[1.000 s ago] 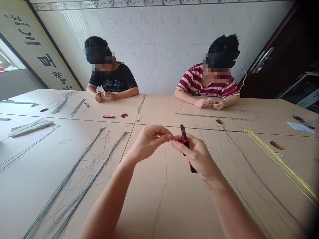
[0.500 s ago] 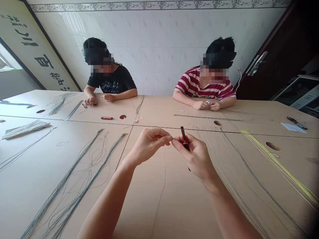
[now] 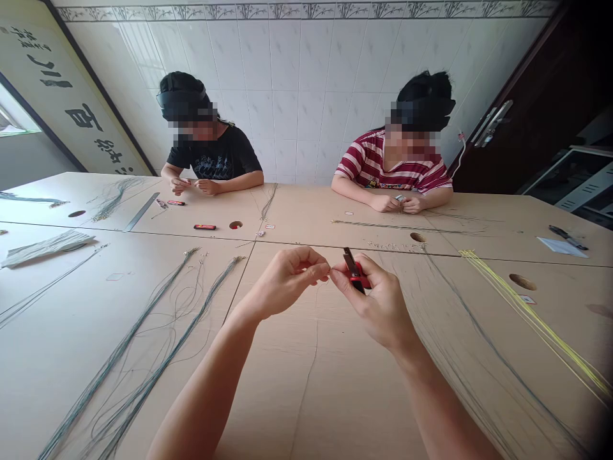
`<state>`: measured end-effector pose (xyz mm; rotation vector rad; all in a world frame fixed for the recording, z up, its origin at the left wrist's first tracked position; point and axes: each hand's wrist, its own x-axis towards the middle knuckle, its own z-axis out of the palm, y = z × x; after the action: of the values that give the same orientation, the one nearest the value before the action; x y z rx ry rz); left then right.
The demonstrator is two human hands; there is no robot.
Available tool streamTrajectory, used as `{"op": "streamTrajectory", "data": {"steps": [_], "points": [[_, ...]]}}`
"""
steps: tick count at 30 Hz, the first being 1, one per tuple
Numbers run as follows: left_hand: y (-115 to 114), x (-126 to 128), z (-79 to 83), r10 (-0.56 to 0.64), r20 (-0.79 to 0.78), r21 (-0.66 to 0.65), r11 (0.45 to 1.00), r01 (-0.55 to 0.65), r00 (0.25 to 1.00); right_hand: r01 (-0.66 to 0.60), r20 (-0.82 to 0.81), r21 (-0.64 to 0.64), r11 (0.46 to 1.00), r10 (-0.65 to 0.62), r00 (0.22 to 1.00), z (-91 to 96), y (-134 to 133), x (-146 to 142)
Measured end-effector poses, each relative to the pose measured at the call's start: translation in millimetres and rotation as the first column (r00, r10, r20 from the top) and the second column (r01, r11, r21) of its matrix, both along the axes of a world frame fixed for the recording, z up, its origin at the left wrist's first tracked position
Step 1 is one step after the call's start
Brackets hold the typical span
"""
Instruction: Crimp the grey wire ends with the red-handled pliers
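Note:
My left hand [image 3: 293, 281] is closed in a pinch at the middle of the view, its fingertips meeting those of my right hand. Between them is the end of a thin pale cord [image 3: 313, 358], which hangs down and runs along the table toward me. The cord end itself is too small to make out. My right hand [image 3: 378, 297] pinches at the same spot with thumb and forefinger. Tucked in that hand is a red-and-black pair of thread snips [image 3: 355, 273], black blades pointing up and away; its lower part is hidden by the palm.
Blue-grey cord bundles [image 3: 158, 364] lie left on the table [image 3: 268, 396], yellow cords [image 3: 536, 319] right. Across sit two people, one in a black shirt [image 3: 215, 153], one in a striped shirt [image 3: 393, 160]. A steel ruler [image 3: 142, 212], red lighter-like item [image 3: 205, 227] and table holes [image 3: 523, 282] are visible.
The snips have tilted a little to the left in my right hand, showing more red. My fingertips stay together. The person in black has let go of a small red item, now on the table.

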<state>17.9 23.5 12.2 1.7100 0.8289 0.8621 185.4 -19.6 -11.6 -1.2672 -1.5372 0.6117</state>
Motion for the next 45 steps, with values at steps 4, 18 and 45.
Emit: {"op": "streamTrajectory", "data": {"steps": [4,18,45], "points": [[0.3,-1.0,0.3,-0.029,0.016,0.005,1.0,0.029,0.999,0.005,0.037,0.031,1.0,-0.006,0.999,-1.2,1.3,0.7],[2.6,-3.0,-3.2,-0.045,0.03,0.056,0.998,0.043,0.999,0.014,0.029,0.054,0.998,-0.015,0.999,4.0,-0.3,0.9],[0.2,-2.0,-0.5,-0.017,-0.036,0.002,1.0,0.017,0.999,-0.047,0.079,0.042,0.998,0.044,0.996,2.2,-2.6,-0.1]]}}
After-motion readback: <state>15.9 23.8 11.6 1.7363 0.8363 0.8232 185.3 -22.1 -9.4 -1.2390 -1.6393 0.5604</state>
